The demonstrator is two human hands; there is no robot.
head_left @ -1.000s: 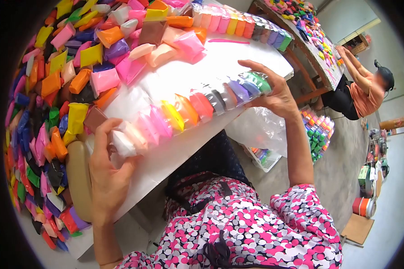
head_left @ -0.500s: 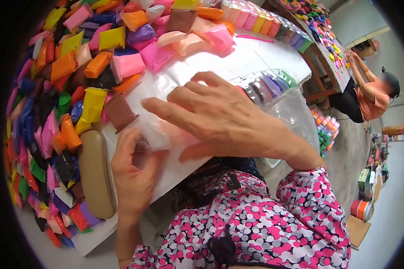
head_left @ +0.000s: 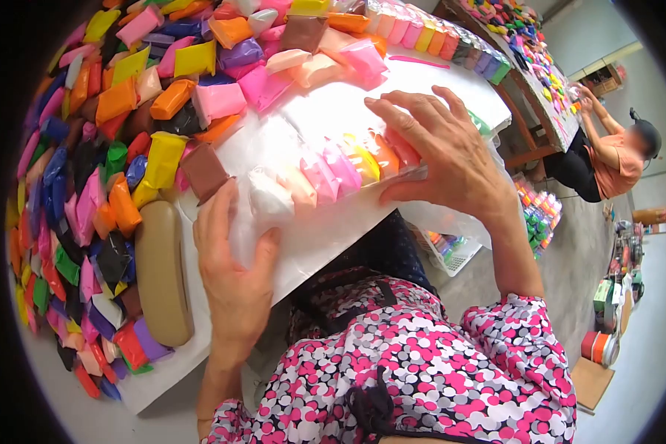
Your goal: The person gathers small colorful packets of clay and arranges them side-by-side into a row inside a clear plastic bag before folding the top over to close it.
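Note:
A clear plastic bag holds a row of small soft packets (head_left: 333, 172), white at one end, then peach, pink, yellow, orange and red. It lies on the white table top in front of me. My left hand (head_left: 237, 266) is cupped at the bag's left end, beside the white packet (head_left: 270, 198), thumb and fingers apart. My right hand (head_left: 448, 159) spreads over the right part of the row, fingers on the far side and thumb at the near edge. It hides the packets beneath it. A brown packet (head_left: 205, 172) lies just beyond my left fingertips.
A large heap of coloured packets (head_left: 115, 200) covers the table's left and far side. A tan oblong case (head_left: 163, 274) lies left of my left hand. Another bagged row (head_left: 436, 37) is at the back. A white basket (head_left: 451, 255) stands below; a person (head_left: 614, 159) sits at another table.
My right hand has moved right and away from my left hand, uncovering the row of packets. The bagged row now lies between both hands. My left hand has shifted slightly and opened wider.

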